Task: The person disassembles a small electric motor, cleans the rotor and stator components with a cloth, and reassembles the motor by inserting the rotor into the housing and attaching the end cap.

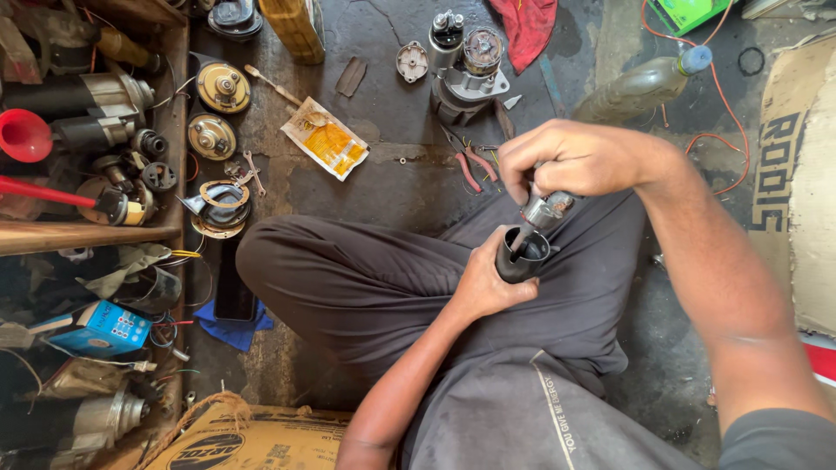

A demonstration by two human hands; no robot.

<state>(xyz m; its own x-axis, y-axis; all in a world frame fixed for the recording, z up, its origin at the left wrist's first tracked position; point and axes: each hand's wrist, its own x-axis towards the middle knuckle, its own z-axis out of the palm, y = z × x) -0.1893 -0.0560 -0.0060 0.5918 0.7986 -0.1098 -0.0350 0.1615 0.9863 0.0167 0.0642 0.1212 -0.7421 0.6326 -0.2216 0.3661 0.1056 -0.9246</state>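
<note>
Head view: you sit cross-legged on the oily floor. Your left hand wraps the dark cylindrical housing against your thigh, mouth up, likely to steady it. Your right hand clenches the metal armature from above, its shaft tilted into the housing's opening. Red-handled pliers and a starter motor lie near your knee.
</note>
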